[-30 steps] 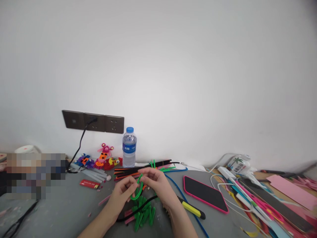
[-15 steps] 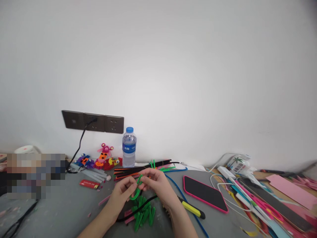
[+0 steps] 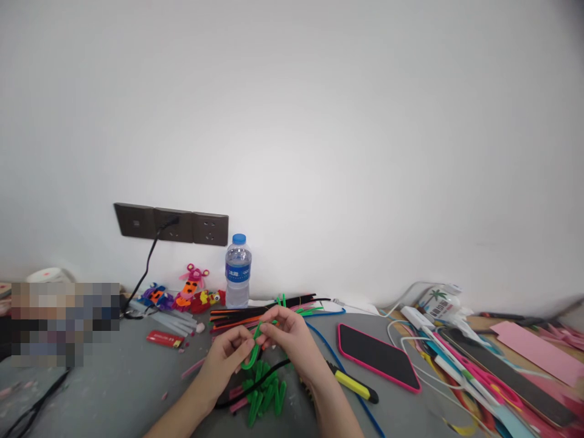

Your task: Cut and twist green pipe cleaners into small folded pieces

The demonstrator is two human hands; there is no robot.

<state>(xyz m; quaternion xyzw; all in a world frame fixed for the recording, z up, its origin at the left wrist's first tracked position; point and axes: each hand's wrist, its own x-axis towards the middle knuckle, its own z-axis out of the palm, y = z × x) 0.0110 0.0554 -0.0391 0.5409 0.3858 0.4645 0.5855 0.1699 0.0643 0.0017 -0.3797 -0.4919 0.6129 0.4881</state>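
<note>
A fuzzy green pipe cleaner (image 3: 250, 364), bent into a curve, is pinched between both my hands. My left hand (image 3: 230, 353) grips it from the left with thumb and fingertips. On the other side my right hand (image 3: 287, 334) holds its upper end, fingers closed together. Just below them lies a pile of folded green pipe cleaners (image 3: 267, 398), crossed by a black cable (image 3: 269, 372). Behind my hands rests a bundle of black, orange and green pipe cleaners (image 3: 232, 314), partly covered by my fingers.
A water bottle (image 3: 238, 274) stands against the wall. Small colourful figures (image 3: 188, 291), clear glue sticks (image 3: 176, 322) and a red box (image 3: 165, 339) are at left. To the right lie a yellow cutter (image 3: 353, 385), a pink-edged phone (image 3: 378, 358), white cables and coloured strips.
My fingers have shifted slightly on the green pipe cleaner, and its bend looks a little narrower. The things on the table stay where they were.
</note>
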